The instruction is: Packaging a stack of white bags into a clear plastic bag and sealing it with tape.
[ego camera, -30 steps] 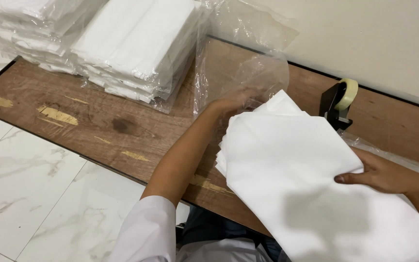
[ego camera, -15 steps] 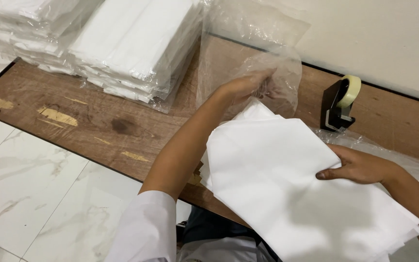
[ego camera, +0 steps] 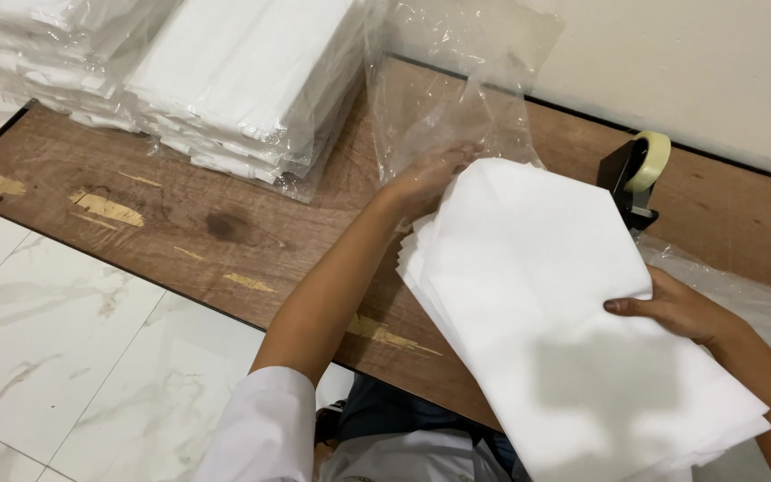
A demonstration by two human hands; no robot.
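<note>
The left hand (ego camera: 426,183) reaches forward to the far corner of a stack of white sheets (ego camera: 564,312). Its fingers curl around that corner, right at the mouth of a clear bag (ego camera: 452,98) that stands crumpled behind it. Whether the fingers also pinch the bag's film cannot be told. The right hand (ego camera: 675,308) grips the stack's right edge, thumb on top and the other fingers hidden beneath.

The stack is a thick bundle of folded white sheets, its edges slightly fanned on the left side. It lies tilted across the near edge of a wooden board (ego camera: 180,223), with the far corner at the bag's opening and the near end hanging over the person's lap.

A tape dispenser (ego camera: 635,174) with a yellowish roll stands on the board just beyond the stack's right corner. More clear film (ego camera: 742,286) lies under the right wrist. At the far left, piles of bagged white sheets (ego camera: 225,80) sit on the board, well apart from the hands. A white marble floor (ego camera: 64,357) shows to the left.
</note>
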